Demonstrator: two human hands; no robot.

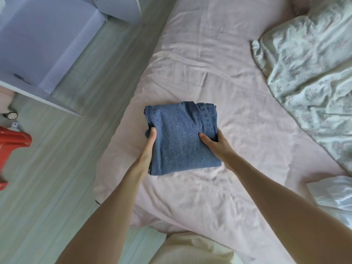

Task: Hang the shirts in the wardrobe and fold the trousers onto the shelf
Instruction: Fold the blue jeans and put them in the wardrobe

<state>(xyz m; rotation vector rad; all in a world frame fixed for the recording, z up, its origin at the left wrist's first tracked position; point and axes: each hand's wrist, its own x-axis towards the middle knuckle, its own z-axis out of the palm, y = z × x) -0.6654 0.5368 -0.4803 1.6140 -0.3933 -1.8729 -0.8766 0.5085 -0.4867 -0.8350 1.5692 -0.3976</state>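
Observation:
A pair of blue denim trousers (181,138), folded into a compact rectangle, lies near the left edge of the pink bed sheet (219,77). My left hand (150,143) grips its left side, thumb on top and fingers tucked under the fabric. My right hand (215,141) grips the right side the same way, thumb lying on the denim. Both forearms reach in from the bottom of the view.
A crumpled floral duvet (312,77) covers the bed's right side. White wardrobe panels (43,54) stand at the upper left over a pale wooden floor (57,168). A red plastic toy (11,147) sits at the left edge. A white folded item (331,191) lies at right.

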